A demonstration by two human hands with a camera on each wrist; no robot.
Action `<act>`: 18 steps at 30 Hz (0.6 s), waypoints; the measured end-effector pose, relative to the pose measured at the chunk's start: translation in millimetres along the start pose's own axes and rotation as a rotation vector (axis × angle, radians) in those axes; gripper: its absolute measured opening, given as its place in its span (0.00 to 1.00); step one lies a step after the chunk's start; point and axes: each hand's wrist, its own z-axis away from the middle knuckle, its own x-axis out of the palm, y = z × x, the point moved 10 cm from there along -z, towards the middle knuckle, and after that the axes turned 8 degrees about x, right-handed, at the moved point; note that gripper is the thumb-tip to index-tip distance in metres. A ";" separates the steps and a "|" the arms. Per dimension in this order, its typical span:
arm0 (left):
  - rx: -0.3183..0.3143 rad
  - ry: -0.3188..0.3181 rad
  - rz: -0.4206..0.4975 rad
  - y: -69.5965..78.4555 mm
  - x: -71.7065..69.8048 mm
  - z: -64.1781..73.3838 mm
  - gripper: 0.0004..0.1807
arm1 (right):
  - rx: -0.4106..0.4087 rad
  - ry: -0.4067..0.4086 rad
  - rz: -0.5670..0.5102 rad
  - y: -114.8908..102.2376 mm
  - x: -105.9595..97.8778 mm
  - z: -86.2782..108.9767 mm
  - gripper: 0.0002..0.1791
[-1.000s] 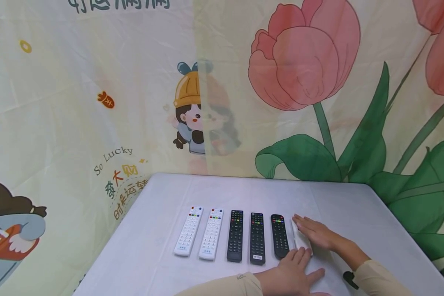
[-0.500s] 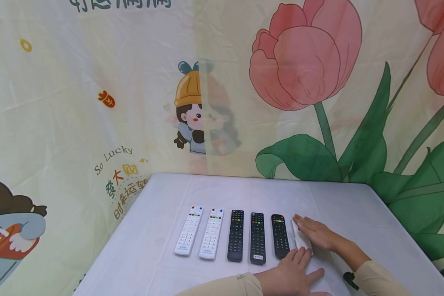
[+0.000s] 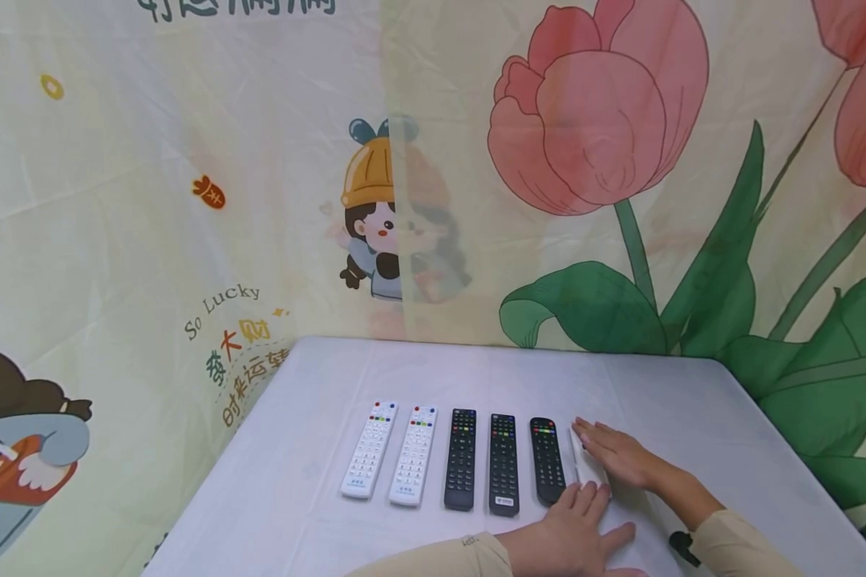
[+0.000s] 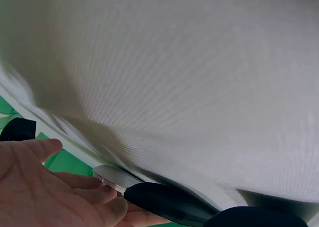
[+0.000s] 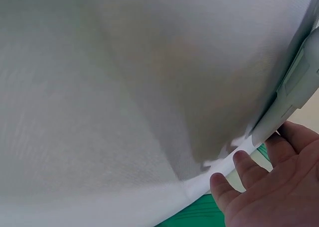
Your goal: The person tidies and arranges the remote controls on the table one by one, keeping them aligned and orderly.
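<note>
In the head view, a white remote control [image 3: 588,470] lies at the right end of a row of remotes, partly hidden by both hands. My left hand [image 3: 573,529] rests at its near end, fingers extended and touching it. Across its far end and right side lies my right hand [image 3: 617,454], with straight fingers. The right wrist view has the right hand [image 5: 279,182] against the white remote [image 5: 298,85]. From the left wrist, the left hand [image 4: 65,192] reaches the white remote [image 4: 117,177], just past a black remote [image 4: 167,202].
Left of the hands lie three black remotes, one rounded [image 3: 547,461], one with a white label [image 3: 503,465], and another [image 3: 459,459]. Two white remotes [image 3: 412,457] [image 3: 369,450] finish the row. The white-covered table [image 3: 317,377] meets a printed cloth backdrop [image 3: 296,200].
Both hands and all the remotes keep their places on the table. The head view has only shifted very slightly.
</note>
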 end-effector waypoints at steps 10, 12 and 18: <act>0.036 -0.040 0.074 0.2 3.1 -0.3 0.34 | 0.083 -0.060 -0.147 3.6 -0.1 -2.5 0.38; 0.041 -0.050 0.086 0.2 3.9 -0.5 0.34 | 0.091 -0.065 -0.152 4.8 0.4 -3.7 0.38; 0.041 -0.034 0.098 0.3 2.0 -0.1 0.33 | 0.091 -0.065 -0.159 7.2 1.8 -6.0 0.38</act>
